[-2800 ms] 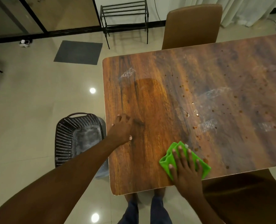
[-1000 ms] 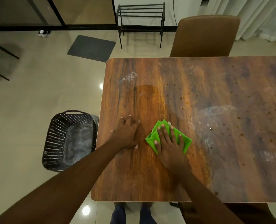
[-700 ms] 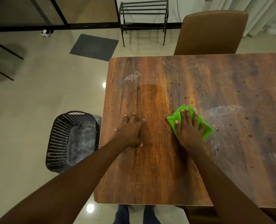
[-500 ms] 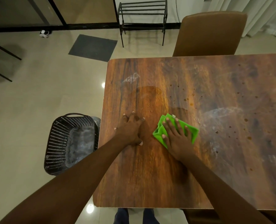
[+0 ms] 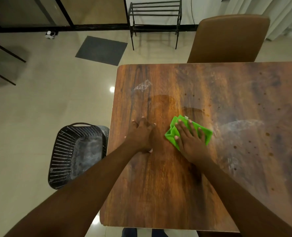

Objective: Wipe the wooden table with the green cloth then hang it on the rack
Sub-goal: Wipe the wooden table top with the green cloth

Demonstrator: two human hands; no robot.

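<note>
Green cloth (image 5: 205,135) is lying folded and flat on the wooden surface (image 5: 236,100), toward its left end and roughly midway between the far and near edges; its long axis runs mostly along the surface's length, tilted a bit so the right end sits closer to the near edge and one corner pokes toward the far edge. Right hand (image 5: 190,141) is palm-down on top of it, fingers (image 5: 183,127) straight and spread, pressing rather than gripping, pointing at the far edge and a touch left; the forearm comes in from the near right corner. Left hand (image 5: 140,136) is flat on bare wood just beside the cloth, close to the left edge, not touching it; fingers out straight, holding nothing, arm angling in from the near left. Pale smears and dark specks cover the right part of the surface; black rack (image 5: 156,10) stands by the far wall, brown chair (image 5: 229,38) at the far edge, black basket (image 5: 68,151) on the floor by the left edge.
</note>
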